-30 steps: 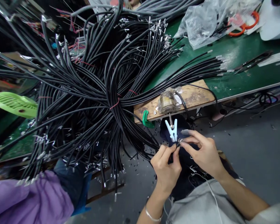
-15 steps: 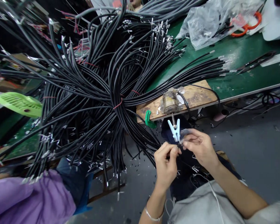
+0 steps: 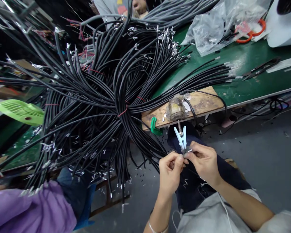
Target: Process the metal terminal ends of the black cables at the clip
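Note:
My left hand [image 3: 170, 171] is closed in a pinch on the end of a thin black cable [image 3: 183, 156], mostly covered by the fingers. My right hand [image 3: 206, 163] meets it fingertip to fingertip, pinching the wires at that end; the wires are too small to make out well. Just above both hands, a light blue clothespin [image 3: 182, 142] hangs from the shaft of a small motor [image 3: 176, 109], its lower end close to the fingertips. The motor is fixed on a wooden board [image 3: 207, 98]. A large bundle of black cables [image 3: 121, 97] with stripped ends lies to the left.
A green clamp [image 3: 155, 126] grips the board's edge. On the green table [image 3: 247, 94] are black scissors [image 3: 260, 68], orange-handled scissors [image 3: 243, 40] and a plastic bag [image 3: 208, 32]. A light green plastic piece [image 3: 19, 111] is at left, near a person's purple sleeve [image 3: 38, 210].
My right hand has come down and closer to my left, its raised fingers now folded in. The dark tip between my hands sits at the clothespin's lower end. The view has shifted slightly.

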Available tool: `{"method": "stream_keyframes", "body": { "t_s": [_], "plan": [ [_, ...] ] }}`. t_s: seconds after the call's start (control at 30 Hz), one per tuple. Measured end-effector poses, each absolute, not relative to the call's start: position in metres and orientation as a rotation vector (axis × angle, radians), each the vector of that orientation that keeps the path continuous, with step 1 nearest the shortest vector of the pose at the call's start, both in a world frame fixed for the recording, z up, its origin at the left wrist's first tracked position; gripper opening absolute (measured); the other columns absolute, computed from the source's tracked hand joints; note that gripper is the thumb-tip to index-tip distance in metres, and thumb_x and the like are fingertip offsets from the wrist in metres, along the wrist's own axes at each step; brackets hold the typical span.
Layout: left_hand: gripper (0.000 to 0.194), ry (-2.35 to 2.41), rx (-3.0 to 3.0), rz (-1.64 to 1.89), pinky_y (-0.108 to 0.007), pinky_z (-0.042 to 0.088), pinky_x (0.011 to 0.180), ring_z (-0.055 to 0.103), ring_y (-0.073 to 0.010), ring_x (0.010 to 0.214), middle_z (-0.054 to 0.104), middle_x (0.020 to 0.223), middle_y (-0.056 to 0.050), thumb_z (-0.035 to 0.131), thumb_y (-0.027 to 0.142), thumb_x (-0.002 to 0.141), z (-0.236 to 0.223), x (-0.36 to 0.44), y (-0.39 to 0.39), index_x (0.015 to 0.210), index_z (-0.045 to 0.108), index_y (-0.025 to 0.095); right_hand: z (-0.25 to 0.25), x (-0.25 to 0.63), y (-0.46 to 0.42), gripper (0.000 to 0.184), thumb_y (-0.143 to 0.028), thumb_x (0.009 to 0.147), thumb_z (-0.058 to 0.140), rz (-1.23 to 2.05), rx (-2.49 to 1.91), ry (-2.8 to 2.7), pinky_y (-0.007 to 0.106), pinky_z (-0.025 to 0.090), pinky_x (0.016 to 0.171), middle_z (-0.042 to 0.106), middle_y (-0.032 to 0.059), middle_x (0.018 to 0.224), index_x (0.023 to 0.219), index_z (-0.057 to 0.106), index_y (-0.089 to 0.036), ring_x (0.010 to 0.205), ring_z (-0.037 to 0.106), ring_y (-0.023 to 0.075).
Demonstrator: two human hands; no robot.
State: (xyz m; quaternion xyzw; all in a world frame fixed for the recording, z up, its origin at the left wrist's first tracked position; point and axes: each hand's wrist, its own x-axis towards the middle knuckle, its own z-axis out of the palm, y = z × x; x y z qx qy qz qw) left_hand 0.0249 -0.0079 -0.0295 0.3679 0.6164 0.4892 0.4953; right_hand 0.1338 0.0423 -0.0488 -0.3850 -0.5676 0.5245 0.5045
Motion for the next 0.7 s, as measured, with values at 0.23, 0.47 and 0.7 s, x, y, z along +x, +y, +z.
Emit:
{"method": "stream_keyframes", "body": {
  "t_s": [0.23, 0.47, 0.7],
  "plan": [
    [0.042, 1.609, 1.115, 1.139, -0.021, 0.033, 0.050, 0.043, -0.0093, 0.054, 0.046, 0.059, 0.001, 0.050, 0.040, 0.092, -0.024, 0.020, -0.007, 0.060, 0.056, 0.014, -0.057, 0.140, 0.047, 0.014, -0.015, 0.081, 0.063, 0.746, -0.797, -1.644, 0.033, 0.039, 0.060, 0.056, 0.0029, 0.058, 0.068, 0.066, -0.018, 0.060, 0.047, 0.0169],
    [0.043, 1.214, 1.618, 1.158, -0.027, 0.040, 0.053, 0.052, -0.0144, 0.054, 0.059, 0.056, -0.005, 0.052, 0.050, 0.088, -0.014, -0.008, 0.009, 0.063, 0.065, 0.017, -0.055, 0.141, 0.047, 0.037, -0.050, 0.071, 0.073, 2.226, -0.396, -0.848, 0.022, 0.035, 0.039, 0.053, -0.0003, 0.050, 0.057, 0.066, -0.017, 0.043, 0.045, 0.0104],
    [0.018, 1.321, 1.650, 1.218, -0.025, 0.038, 0.054, 0.050, -0.0134, 0.060, 0.058, 0.064, -0.002, 0.064, 0.030, 0.083, -0.017, -0.004, 0.005, 0.072, 0.065, 0.017, -0.056, 0.150, 0.078, 0.029, -0.036, 0.062, 0.077, 2.230, -0.640, -0.972, 0.018, 0.030, 0.036, 0.055, -0.0011, 0.043, 0.050, 0.065, -0.013, 0.035, 0.044, 0.0063]
  ]
}}
